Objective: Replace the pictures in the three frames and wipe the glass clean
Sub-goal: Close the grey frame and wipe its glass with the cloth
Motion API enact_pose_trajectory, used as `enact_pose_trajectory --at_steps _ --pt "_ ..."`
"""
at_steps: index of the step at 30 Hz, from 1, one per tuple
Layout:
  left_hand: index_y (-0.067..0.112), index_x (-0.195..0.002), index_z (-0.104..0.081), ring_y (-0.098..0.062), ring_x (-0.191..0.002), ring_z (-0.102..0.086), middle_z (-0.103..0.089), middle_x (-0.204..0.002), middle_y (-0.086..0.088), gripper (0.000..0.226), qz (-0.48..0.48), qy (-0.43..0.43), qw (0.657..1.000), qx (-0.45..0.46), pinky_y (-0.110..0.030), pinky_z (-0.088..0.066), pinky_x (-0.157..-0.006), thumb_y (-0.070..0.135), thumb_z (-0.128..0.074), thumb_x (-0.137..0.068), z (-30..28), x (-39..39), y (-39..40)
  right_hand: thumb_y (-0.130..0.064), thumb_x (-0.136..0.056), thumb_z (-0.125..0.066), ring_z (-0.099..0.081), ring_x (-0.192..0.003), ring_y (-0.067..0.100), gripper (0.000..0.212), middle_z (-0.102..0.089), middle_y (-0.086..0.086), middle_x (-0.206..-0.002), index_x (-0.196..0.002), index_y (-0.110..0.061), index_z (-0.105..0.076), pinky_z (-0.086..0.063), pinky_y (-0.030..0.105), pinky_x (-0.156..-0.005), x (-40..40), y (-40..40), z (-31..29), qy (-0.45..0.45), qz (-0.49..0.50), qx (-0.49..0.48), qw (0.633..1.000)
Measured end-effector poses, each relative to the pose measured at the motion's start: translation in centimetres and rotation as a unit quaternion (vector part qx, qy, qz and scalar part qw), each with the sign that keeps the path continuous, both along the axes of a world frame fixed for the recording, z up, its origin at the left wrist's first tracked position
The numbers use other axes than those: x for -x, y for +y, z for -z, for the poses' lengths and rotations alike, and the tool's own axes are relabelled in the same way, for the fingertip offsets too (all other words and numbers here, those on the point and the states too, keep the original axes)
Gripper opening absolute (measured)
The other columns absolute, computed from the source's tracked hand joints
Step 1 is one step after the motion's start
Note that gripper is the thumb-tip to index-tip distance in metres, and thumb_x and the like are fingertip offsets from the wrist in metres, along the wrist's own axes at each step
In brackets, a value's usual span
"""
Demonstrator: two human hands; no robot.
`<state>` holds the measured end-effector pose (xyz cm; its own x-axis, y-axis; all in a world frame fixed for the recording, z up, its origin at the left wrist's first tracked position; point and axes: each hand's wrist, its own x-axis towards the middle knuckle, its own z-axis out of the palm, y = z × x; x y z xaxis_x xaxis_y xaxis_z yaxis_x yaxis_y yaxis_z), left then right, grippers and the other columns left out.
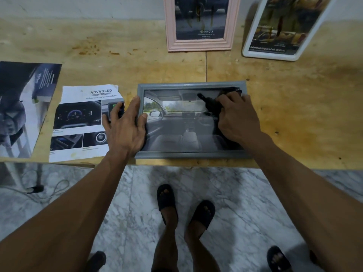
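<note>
A grey frame (pixel 188 154) lies flat at the table's near edge, holding a car-interior picture under glass. My left hand (pixel 125 124) presses flat on the frame's left side, fingers spread. My right hand (pixel 237 118) is closed on a dark cloth (pixel 212 103) that rests on the glass at its upper right. A pink frame (pixel 200 46) and a white frame (pixel 275 54) stand upright against the wall at the back, each with a picture inside.
Two loose printed pictures lie left of the grey frame: an "ADVANCED" brochure page (pixel 78 122) and a dark page (pixel 23 107) at the table's left end. The wooden table (pixel 294 95) is stained. Marble floor, a cable and other people's feet are below.
</note>
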<state>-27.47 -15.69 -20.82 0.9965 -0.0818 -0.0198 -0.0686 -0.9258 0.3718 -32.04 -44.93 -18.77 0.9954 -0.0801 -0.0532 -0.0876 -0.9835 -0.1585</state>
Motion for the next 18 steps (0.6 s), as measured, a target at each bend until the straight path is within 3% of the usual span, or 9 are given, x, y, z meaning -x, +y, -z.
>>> enact_pose_trajectory --at_steps 4,9,11,16,18 --pt "0.037 -0.15 -0.035 -0.024 -0.148 -0.022 -0.051 -0.144 -0.012 0.048 -0.005 0.001 1.0 0.003 -0.059 -0.011 -0.118 0.046 -0.04 -0.103 0.1 0.0 -0.1 -0.03 -0.083 -0.03 -0.048 -0.099 0.034 0.04 -0.057 0.006 -0.111 -0.108 -0.016 -0.058 -0.037 0.038 -0.071 2.9 0.9 -1.0 -0.01 0.02 0.0 1.0" --pt "0.035 -0.15 -0.035 -0.025 -0.147 -0.022 -0.051 -0.144 -0.011 0.048 -0.006 -0.001 1.0 0.0 -0.06 -0.012 -0.118 0.045 -0.039 -0.103 -0.1 0.1 -0.2 -0.027 -0.083 -0.038 -0.056 -0.085 0.027 0.03 -0.064 0.001 -0.093 -0.087 -0.018 -0.066 -0.045 0.031 -0.059 6.2 1.0 -1.9 -0.036 0.014 0.009 0.999" --pt "0.034 -0.151 -0.034 -0.025 -0.148 -0.022 -0.05 -0.145 -0.012 0.048 -0.007 0.003 1.0 -0.003 -0.061 -0.011 -0.118 0.044 -0.038 -0.104 -0.3 0.2 -0.3 -0.023 -0.082 -0.045 -0.058 -0.075 0.023 0.023 -0.063 -0.003 -0.081 -0.074 -0.018 -0.066 -0.033 0.023 -0.053 7.1 0.7 -2.4 -0.047 -0.001 0.033 0.998" --pt "0.033 -0.152 -0.032 -0.027 -0.148 -0.023 -0.048 -0.147 -0.012 0.049 0.006 0.008 1.0 -0.016 -0.065 -0.008 -0.117 0.044 -0.035 -0.105 -0.8 0.3 -0.5 -0.03 -0.088 -0.049 -0.055 -0.077 0.019 0.021 -0.064 -0.007 -0.095 -0.093 -0.027 -0.069 -0.028 0.024 -0.052 7.9 -0.8 -4.1 0.081 0.022 -0.051 0.995" --pt "0.034 -0.152 -0.031 -0.026 -0.149 -0.022 -0.047 -0.147 -0.013 0.049 0.004 0.019 1.0 -0.021 -0.066 -0.006 -0.116 0.045 -0.034 -0.105 -0.9 0.2 -0.4 -0.031 -0.087 -0.049 -0.056 -0.076 0.02 0.021 -0.066 -0.005 -0.092 -0.094 -0.028 -0.069 -0.034 0.025 -0.056 7.5 -1.5 -4.9 0.101 0.066 -0.123 0.985"
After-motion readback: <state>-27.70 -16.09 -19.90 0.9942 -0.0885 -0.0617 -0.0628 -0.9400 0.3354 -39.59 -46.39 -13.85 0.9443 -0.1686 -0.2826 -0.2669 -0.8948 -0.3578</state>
